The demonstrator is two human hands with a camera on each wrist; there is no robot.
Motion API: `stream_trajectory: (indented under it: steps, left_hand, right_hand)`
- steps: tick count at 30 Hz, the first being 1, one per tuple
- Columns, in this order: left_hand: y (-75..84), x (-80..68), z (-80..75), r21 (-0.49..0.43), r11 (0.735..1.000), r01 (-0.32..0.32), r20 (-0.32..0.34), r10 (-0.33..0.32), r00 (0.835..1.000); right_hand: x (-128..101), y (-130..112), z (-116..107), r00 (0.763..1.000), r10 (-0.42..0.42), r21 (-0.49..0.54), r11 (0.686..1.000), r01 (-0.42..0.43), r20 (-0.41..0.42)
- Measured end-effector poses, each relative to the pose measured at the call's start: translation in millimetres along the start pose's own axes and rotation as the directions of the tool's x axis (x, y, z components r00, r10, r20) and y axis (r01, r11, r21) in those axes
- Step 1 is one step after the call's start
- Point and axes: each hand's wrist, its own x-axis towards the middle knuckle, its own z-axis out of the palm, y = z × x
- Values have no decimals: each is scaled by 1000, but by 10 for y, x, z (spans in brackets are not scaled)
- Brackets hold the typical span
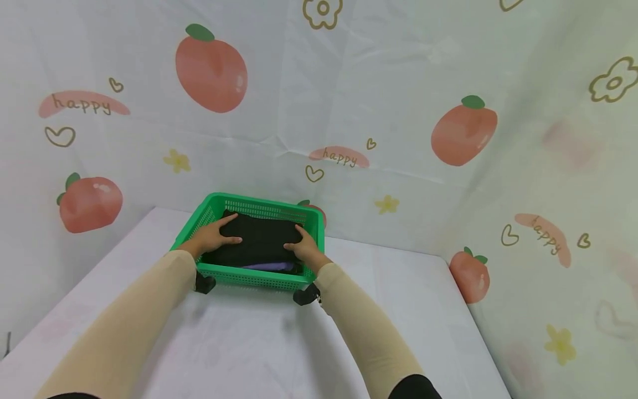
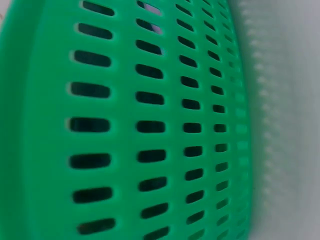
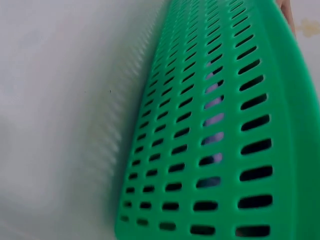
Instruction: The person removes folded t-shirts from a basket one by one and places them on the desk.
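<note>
A green plastic basket point(image 1: 249, 272) with slotted walls holds a folded black cloth point(image 1: 261, 238). My left hand point(image 1: 209, 238) rests on the left end of the black cloth, its index finger and thumb stretched out over the top. At the right end, my right hand point(image 1: 305, 249) touches the same cloth with thumb and fingers spread. Below the cloth's near edge a strip of purple fabric point(image 1: 269, 266) shows. The left wrist view is filled by the basket's wall point(image 2: 123, 110); purple also shows through slots of the basket wall point(image 3: 292, 175) in the right wrist view.
The basket stands on a white-covered table point(image 1: 259, 343), toward its back left. Behind and to the right hangs a white curtain point(image 1: 279, 116) printed with peaches, flowers and hearts. Black wrist cameras point(image 1: 205, 282) sit below both hands, close to the basket's near side.
</note>
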Motion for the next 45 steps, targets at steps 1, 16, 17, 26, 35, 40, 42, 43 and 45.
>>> stream_trajectory:
  steps: [1,16,17,26,35,40,42,43,45]
  left_hand:
    - [-6,2,7,-5,1000,-7,-2,7,1000]
    - [-60,42,19,-147,989,-7,-32,2,999]
    - [-56,39,12,-153,988,0,-29,-4,1000]
    - [-43,-8,-39,-232,972,42,-5,-44,999]
    - [28,-75,-62,-357,932,66,20,-62,998]
    - [104,-47,-72,-394,918,45,0,-49,999]
    - [152,-28,-83,-405,913,40,-9,-47,999]
    - [181,-20,-88,-411,911,36,-11,-45,999]
    - [245,-8,-94,-420,907,28,-14,-37,999]
  right_hand:
    - [10,14,10,1000,6,26,1000,-6,-3]
    - [85,64,30,994,68,297,950,-92,89]
    - [85,59,25,993,71,300,949,-96,95]
    - [66,45,-8,989,65,338,935,-107,134]
    - [-35,25,-101,986,50,396,911,-110,158]
    - [-95,-77,-244,984,38,386,917,-104,174]
    - [-104,-124,-315,985,35,374,922,-97,169]
    - [-110,-148,-352,986,35,370,924,-94,164]
    - [-113,-181,-426,988,31,354,932,-83,152]
